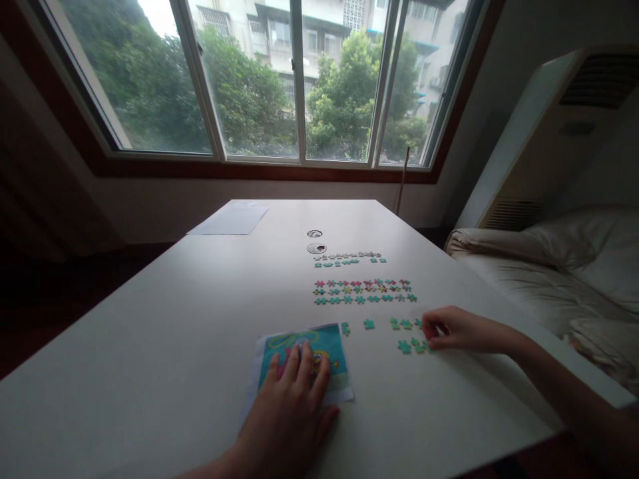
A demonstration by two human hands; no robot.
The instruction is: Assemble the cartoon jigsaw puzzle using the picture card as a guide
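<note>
"What's nearest?"
"The left hand [289, 392], lying palm down on a printed picture [330, 338], fingers spread, gripping nothing. The picture rests on the tabletop [150, 332]."
"And the right hand [442, 329]?"
"Out to the right, thumb and forefinger curled at the edge of a cluster of green puzzle pieces [406, 324]. I can't tell whether it pinches one."
"Any pieces nearby?"
"A greenish piece [345, 329] sits just beside the picture's far right corner, and a lone piece [368, 324] lies between that and the cluster."
"Beyond those?"
"Three close rows of puzzle pieces [360, 300], then two thinner rows [337, 264], the farther one pale."
"Farther still?"
"Two round flat items [314, 249], one behind the other; a white sheet [229, 218] at the far left; then the window [259, 169], trees [344, 100] outside."
</note>
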